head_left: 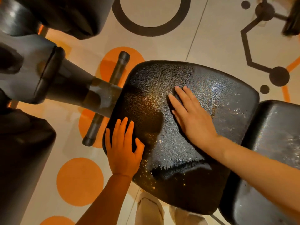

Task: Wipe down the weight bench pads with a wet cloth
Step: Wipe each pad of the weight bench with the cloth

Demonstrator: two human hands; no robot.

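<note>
The black textured seat pad (219, 98) of the weight bench fills the middle of the view, glistening with wet patches. My right hand (190, 114) lies flat on its centre with straight fingers, pressing a dark cloth (176, 97) whose edge peeks out under the fingertips. My left hand (123, 148) rests on the pad's left edge with fingers spread over the rim. A second black pad (272, 143), the backrest, adjoins on the right, partly under my right forearm.
The bench's metal frame post (100, 95) and a crossbar with rubber end caps (105, 101) run left of the seat. Large black roller pads (24, 156) sit at the left. The floor (211, 38) is beige with orange and dark circles. My light trousers (149, 208) show below.
</note>
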